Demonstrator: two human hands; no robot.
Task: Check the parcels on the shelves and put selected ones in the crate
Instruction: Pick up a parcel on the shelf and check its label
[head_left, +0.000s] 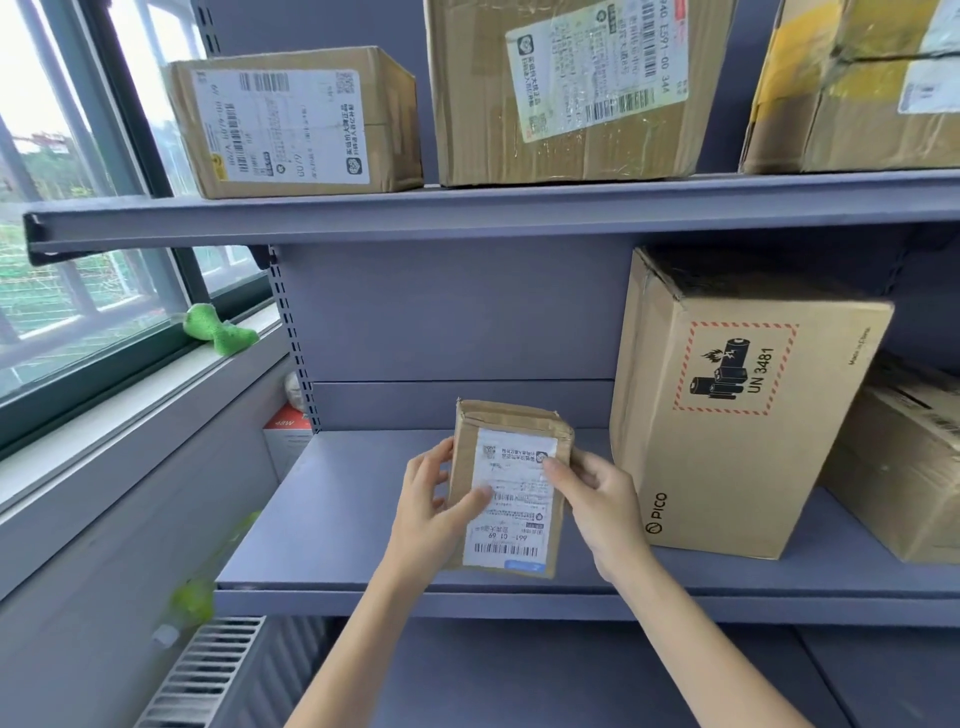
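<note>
Both the left hand (434, 501) and right hand (597, 493) gripped a small labelled parcel (511, 488), checking it; next probably crate or shelf (332, 514).

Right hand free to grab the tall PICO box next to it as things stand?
Probably not yet. The right hand and the left hand both hold the small parcel. The PICO box stands just right of it, nothing between, so once that hand lets go the way looks open.
</note>
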